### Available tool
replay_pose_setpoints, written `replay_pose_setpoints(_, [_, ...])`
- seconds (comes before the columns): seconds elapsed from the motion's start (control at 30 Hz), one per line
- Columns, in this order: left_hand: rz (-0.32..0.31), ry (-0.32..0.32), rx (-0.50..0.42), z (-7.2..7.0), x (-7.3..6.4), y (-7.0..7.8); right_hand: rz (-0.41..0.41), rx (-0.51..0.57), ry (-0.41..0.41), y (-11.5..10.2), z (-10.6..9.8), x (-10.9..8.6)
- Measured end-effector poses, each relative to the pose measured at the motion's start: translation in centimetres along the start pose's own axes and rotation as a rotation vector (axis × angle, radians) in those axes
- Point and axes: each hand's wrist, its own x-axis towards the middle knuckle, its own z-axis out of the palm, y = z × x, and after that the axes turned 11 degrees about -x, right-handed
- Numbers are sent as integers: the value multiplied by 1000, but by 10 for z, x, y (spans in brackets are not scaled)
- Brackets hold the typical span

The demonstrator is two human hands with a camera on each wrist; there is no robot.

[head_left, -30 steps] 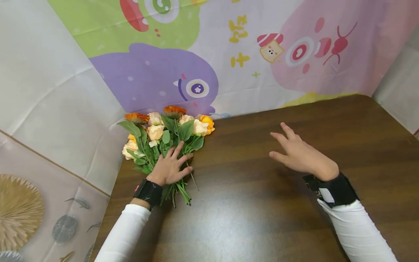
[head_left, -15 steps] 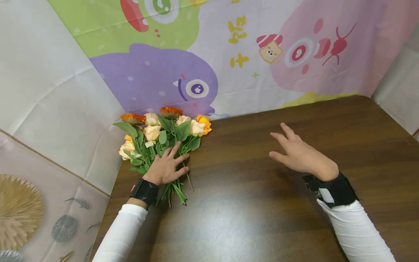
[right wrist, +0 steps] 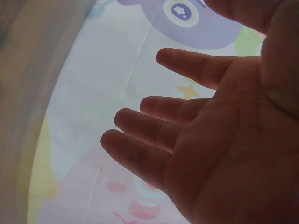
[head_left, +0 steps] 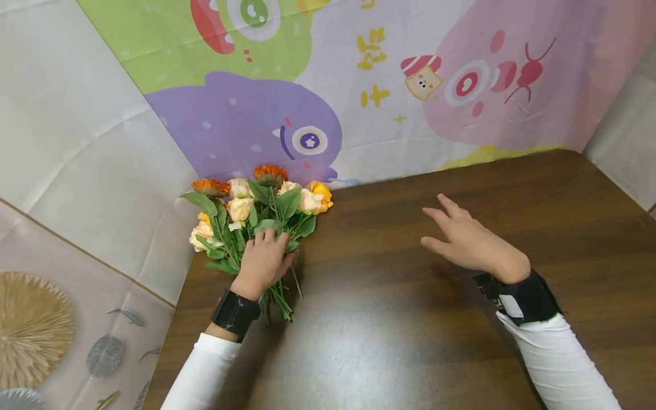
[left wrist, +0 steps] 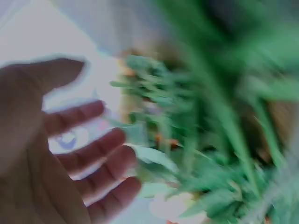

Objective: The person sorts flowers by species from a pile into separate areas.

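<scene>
A bunch of flowers (head_left: 241, 209) with cream, yellow and orange blooms lies at the back left of the table, its green stems (head_left: 279, 302) pointing toward me. Over the upper stems is my left hand (head_left: 262, 259), back up. In the left wrist view its fingers (left wrist: 100, 163) look gently bent and grip nothing, with blurred leaves (left wrist: 159, 158) close by. Whether the palm touches the stems cannot be made out. My right hand (head_left: 468, 242) hovers over the right half of the table, fingers spread and holding nothing; the right wrist view shows its bare palm (right wrist: 224, 144).
The brown wooden table (head_left: 389, 330) reaches back to a cartoon-printed cloth (head_left: 379, 131). Pale covered panels (head_left: 118, 131) border it on the left. One thin stem (head_left: 297, 283) sticks out apart from the others.
My left hand first shifted slightly left along with the flowers, then its spread fingers drew closer together and rose off the leaves a little. My right hand stays in place.
</scene>
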Motion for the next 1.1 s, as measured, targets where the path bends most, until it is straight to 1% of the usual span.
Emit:
replay_pose_setpoints(0.03, [-29,31,-34,-2,-1,4,-2,-3,1,0,0,1])
replay_pose_setpoints(0.07, [-68,48,-74,-5,-1,9,-2,-5,1,0,0,1])
replay_pose_setpoints(0.1, [-118,51,-119,-7,-1,13,-3,-9,1,0,1,2])
replay_pose_setpoints(0.13, [-175,40,-169,-9,-1,17,-4,-11,1,0,1,3])
replay_pose_setpoints(0.2, [-314,-14,-252,-11,1,24,-3,-9,-6,-1,3,5])
replay_pose_setpoints(0.23, [-376,-54,-280,-11,2,27,-4,-5,-10,-2,4,5])
replay_pose_setpoints(0.27, [-428,-96,-290,-10,3,29,-4,0,-14,-2,5,6])
replay_pose_setpoints(0.3, [-472,-135,-293,-7,3,30,-3,4,-18,-3,7,7])
replay_pose_setpoints(0.37, [-536,-188,-293,-1,2,31,0,13,-27,-5,10,8])
replay_pose_setpoints(0.47, [-569,-217,-285,6,-1,33,3,17,-29,-6,14,9])
replay_pose_setpoints(0.57, [-594,-214,-309,11,-3,34,0,16,-30,-7,18,10])
replay_pose_setpoints(0.7, [-597,-198,-369,15,-5,33,-9,8,-33,-8,21,10])
replay_pose_setpoints(0.83, [-570,-161,-421,17,-4,29,-17,-3,-28,-8,19,11])
replay_pose_setpoints(0.93, [-531,-126,-458,15,3,28,-14,-14,-22,-7,14,12])
replay_pose_setpoints(1.03, [-501,-119,-495,13,12,29,-8,-24,-24,-6,10,10])
replay_pose_setpoints(1.1, [-496,-121,-512,12,17,30,-8,-28,-27,-5,8,10])
